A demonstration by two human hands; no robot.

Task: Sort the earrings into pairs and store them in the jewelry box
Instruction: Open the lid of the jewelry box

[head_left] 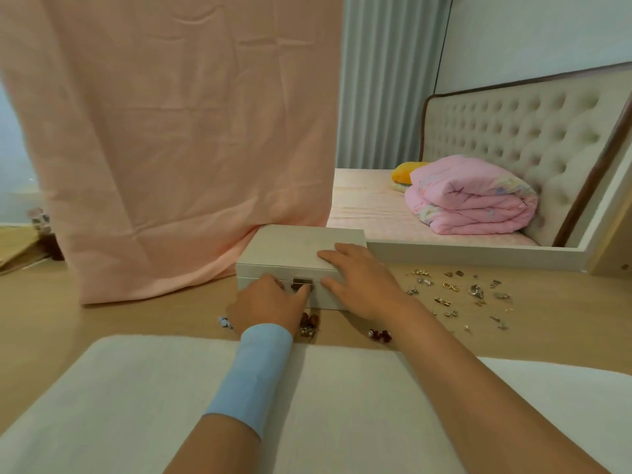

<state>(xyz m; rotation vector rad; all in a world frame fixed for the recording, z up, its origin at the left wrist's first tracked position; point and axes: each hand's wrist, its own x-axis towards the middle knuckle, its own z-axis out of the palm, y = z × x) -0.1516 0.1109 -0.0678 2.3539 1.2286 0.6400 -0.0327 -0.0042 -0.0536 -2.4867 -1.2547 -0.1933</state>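
The jewelry box (pixel 287 251) sits shut on the wooden table (pixel 554 323), so I can't see what it holds. My right hand (pixel 359 278) lies flat on its lid, fingers spread and relaxed. My left hand (pixel 268 302) is at the box's front, a fingertip on the metal clasp (pixel 302 281); whether it pinches the clasp, I cannot tell. Loose earrings (pixel 455 292) lie scattered right of the box, and a few beaded earrings (pixel 309 325) lie just in front.

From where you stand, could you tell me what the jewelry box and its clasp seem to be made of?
The jewelry box: probably cream faux leather or fabric over a stiff shell; matte, faintly textured lid. The clasp: metal, judging by its silvery shine.
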